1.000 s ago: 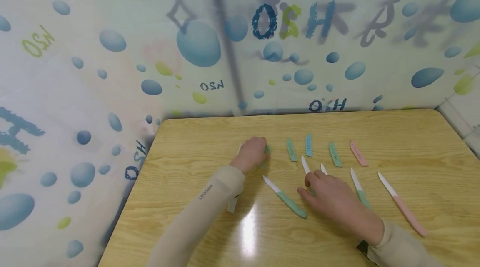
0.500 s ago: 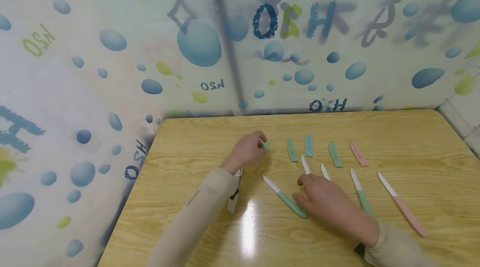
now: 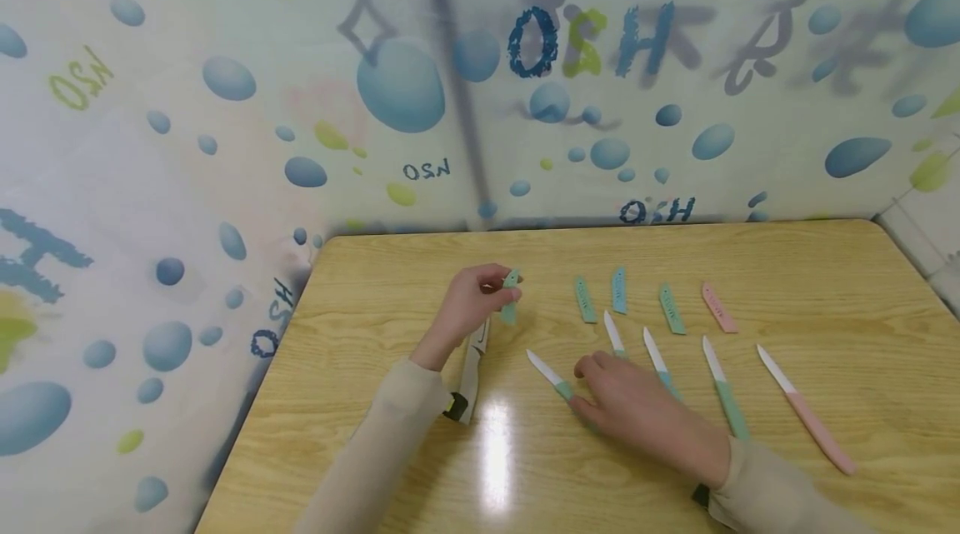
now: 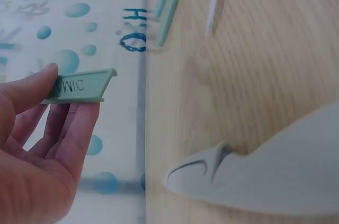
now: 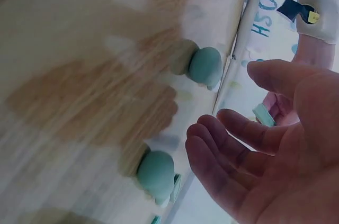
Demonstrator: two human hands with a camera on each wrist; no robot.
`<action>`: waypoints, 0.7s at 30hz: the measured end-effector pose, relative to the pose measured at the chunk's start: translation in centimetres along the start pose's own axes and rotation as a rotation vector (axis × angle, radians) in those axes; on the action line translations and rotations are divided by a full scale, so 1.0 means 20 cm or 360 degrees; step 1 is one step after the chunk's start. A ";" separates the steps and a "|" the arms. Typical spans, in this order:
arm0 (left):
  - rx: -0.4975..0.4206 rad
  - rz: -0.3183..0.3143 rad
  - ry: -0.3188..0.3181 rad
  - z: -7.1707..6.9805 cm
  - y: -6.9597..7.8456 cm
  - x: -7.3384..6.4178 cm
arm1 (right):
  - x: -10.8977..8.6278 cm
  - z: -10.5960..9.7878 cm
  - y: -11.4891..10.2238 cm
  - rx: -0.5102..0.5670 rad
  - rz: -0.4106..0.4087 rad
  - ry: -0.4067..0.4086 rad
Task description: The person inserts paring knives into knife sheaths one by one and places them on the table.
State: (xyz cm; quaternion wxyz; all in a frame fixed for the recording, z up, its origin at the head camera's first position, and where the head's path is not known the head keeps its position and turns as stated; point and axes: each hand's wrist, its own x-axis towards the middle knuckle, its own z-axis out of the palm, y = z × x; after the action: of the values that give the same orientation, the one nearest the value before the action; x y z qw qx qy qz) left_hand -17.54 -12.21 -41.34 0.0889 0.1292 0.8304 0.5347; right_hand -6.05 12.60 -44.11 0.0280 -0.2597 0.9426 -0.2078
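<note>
My left hand [image 3: 468,301] pinches a small green blade cover [image 4: 77,86] between thumb and fingers, raised over the table's left half. Lettering shows on the cover in the left wrist view. My right hand [image 3: 637,409] holds nothing; its fingers are relaxed and slightly bent over the knives. Beneath its thumb, a green-handled knife [image 3: 546,367] lies slanted, the handle's end hidden. To the right lie another white-bladed knife [image 3: 612,329], partly covered by the hand, a blue-handled knife [image 3: 654,349], a green-handled knife [image 3: 727,401] and a pink-handled knife [image 3: 810,417].
Behind the knives lie a green cover [image 3: 586,301], a blue cover [image 3: 618,291], another green cover [image 3: 672,309] and a pink cover [image 3: 718,307]. A pale long tool with a slotted end [image 4: 249,176] lies beside my left wrist. A patterned wall [image 3: 420,184] borders the wooden table [image 3: 390,276].
My left hand has drawn back to the left and turned, bringing the green cover into plain view. My right hand has shifted left, over the leftmost knife's handle, uncovering more of the blue-handled knife.
</note>
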 end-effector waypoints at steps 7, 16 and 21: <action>-0.0490 -0.0066 0.0067 0.01 -0.02 -0.05 | 0.03 0.03 -0.02 -0.0020 -0.0022 -0.0073; -0.0735 -0.0194 0.0126 0.03 -0.02 -0.07 | 0.04 0.07 -0.02 -0.0094 -0.0065 -0.0031; -0.0774 -0.0217 0.0134 0.04 -0.03 -0.08 | 0.04 0.08 -0.02 -0.0165 -0.0099 0.0009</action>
State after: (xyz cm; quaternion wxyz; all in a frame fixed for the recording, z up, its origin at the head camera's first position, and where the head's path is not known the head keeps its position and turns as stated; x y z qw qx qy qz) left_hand -15.85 -12.29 -42.09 0.1185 0.0253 0.6872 0.7163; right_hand -6.38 11.25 -45.40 0.0052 -0.2895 0.9436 -0.1604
